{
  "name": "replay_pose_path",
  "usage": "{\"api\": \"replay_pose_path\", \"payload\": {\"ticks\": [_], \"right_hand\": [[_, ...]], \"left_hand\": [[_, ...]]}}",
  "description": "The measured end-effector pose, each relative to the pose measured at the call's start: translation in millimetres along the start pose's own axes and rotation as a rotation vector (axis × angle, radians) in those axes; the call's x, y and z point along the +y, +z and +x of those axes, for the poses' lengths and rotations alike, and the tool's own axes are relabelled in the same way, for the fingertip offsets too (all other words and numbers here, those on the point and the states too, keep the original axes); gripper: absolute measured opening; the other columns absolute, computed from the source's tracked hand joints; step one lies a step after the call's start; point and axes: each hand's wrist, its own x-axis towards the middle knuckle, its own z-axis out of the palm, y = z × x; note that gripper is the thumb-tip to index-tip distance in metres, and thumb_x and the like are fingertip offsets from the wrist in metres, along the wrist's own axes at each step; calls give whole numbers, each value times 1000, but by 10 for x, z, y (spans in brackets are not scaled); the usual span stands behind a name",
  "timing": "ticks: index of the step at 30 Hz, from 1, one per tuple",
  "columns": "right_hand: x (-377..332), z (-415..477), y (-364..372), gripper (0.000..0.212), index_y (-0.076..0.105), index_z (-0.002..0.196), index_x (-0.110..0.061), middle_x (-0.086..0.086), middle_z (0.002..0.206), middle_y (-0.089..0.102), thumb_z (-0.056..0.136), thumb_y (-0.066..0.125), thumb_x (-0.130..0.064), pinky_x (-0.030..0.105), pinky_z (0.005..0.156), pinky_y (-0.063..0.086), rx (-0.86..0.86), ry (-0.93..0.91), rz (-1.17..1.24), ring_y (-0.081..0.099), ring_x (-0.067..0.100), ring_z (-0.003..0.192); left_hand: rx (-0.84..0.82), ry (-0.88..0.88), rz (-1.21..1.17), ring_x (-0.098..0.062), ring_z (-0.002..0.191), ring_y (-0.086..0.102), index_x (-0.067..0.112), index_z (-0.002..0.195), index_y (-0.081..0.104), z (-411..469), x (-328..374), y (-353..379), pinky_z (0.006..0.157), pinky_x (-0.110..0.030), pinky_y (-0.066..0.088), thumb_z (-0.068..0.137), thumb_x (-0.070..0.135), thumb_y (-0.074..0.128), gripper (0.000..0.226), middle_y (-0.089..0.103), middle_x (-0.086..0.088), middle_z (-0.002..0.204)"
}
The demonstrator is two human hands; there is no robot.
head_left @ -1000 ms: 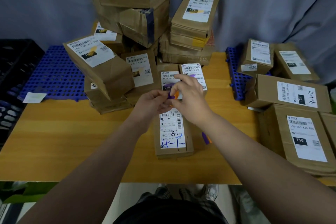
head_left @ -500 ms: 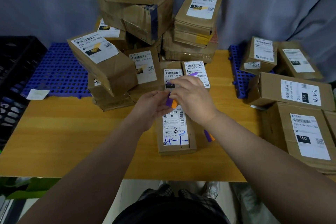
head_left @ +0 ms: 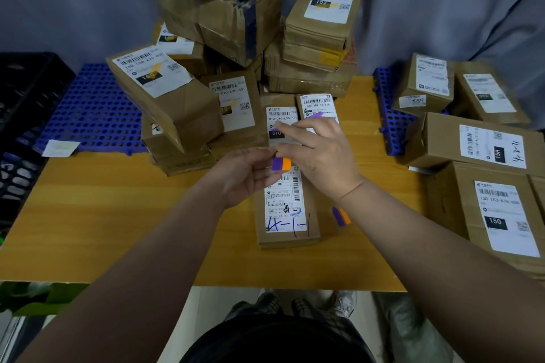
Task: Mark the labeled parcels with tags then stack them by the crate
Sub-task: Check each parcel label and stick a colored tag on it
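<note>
Both forearms enter from the bottom of the frame and converge at centre. Left hand point(head_left: 244, 174): palm turned up and to the right, fingers loosely curled, thumb and fingertips meeting the right hand. Right hand point(head_left: 317, 153): back facing the camera, thumb and index pinched together at its left edge, remaining fingers spread toward upper left. Wrists bare.

Both hands are meeting above the parcel point(head_left: 287, 209) lying at the middle of the table point(head_left: 97, 215). The left hand point(head_left: 247, 175) and right hand point(head_left: 317, 156) are pinching a purple-and-orange tag pad point(head_left: 281, 163) between their fingertips. Just right of the parcel, a second pad point(head_left: 341, 216) is lying on the table. Behind the parcel, a pile point(head_left: 236, 38) of labeled boxes is leaning; a black crate point(head_left: 26, 103) is sitting far left of it.
</note>
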Motion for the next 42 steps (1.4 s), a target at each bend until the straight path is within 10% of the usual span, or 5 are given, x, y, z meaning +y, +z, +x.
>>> {"api": "replay_pose_path", "payload": {"ticks": [11,19,29,35,42], "right_hand": [[-149,15,20,19,68,82,-3,15,107,64,89,55,-15,35,83,48,-100,167,181,53,23,97],[-160,-150,-21,6,69,82,-14,-1,88,68,87,66,-12,14,76,48,-395,1134,926,62,5,80],[75,-891,223,11,65,77,-13,-2,84,67,87,67,-10,31,91,50,197,1760,786,63,12,84],[178,-1032,481,21,63,74,-14,1,83,64,93,61,-22,18,61,41,-56,1748,500,56,13,75],[-62,-905,382,25,56,67,-27,12,128,51,91,63,-28,29,107,30,53,1491,466,43,18,125]], "left_hand": [[173,162,202,-9,62,65,7,90,62,103,-118,-159,64,-24,59,93,12,57,7,67,-4,74],[188,291,575,-1,61,63,16,87,64,157,-273,-64,52,-21,53,92,12,61,7,63,2,80],[426,322,897,-3,82,56,19,107,65,295,-626,-352,62,-12,42,95,24,56,15,62,5,101],[415,308,992,-3,72,48,21,116,55,354,-801,-471,60,-6,37,89,24,65,29,46,-1,116],[394,302,840,-4,78,47,29,109,51,402,-899,-534,58,-4,37,88,24,66,26,49,-6,118]]}}
